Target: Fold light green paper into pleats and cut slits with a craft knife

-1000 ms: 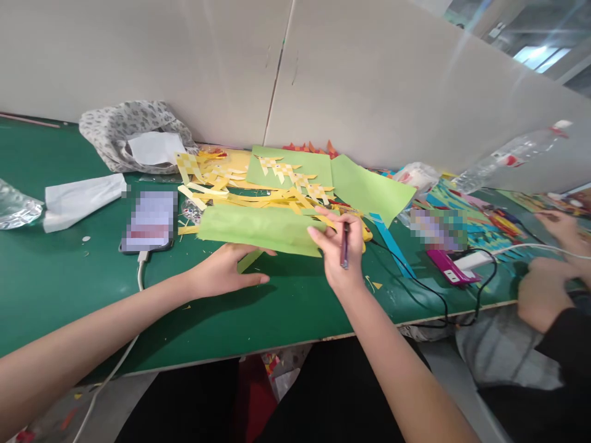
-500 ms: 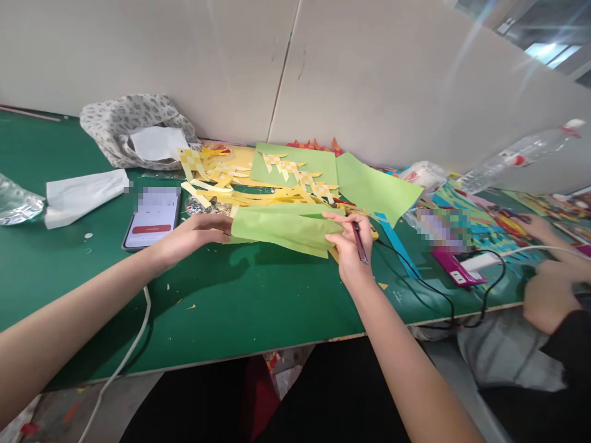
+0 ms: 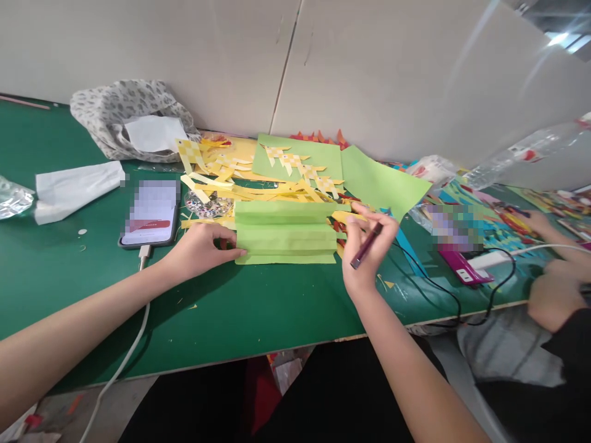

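Observation:
A light green sheet of paper point(image 3: 286, 237) with several crosswise creases lies on the green table in front of me. My left hand point(image 3: 210, 249) pinches its left edge, thumb on top. To the right of the sheet is my right hand point(image 3: 369, 246), off the paper, with a dark red pen-like stick point(image 3: 366, 247) slanting across its fingers. A yellow thing point(image 3: 348, 216) shows at its fingertips, too unclear to name. Behind the sheet lie yellow paper strips point(image 3: 258, 194) and yellow-and-white checked woven paper shapes point(image 3: 300, 169), some on another green sheet.
On the left are a charging phone point(image 3: 152, 212), a white tissue point(image 3: 78, 191) and a patterned cloth bag point(image 3: 133, 120). To the right are a magenta power bank point(image 3: 464, 267), cables, a plastic bottle point(image 3: 526, 157) and another person's hand point(image 3: 535, 224).
The green sheet, bent up between both hands before, now lies spread with its creases showing. My right hand has let go of its edge and moved right, still with the dark red stick.

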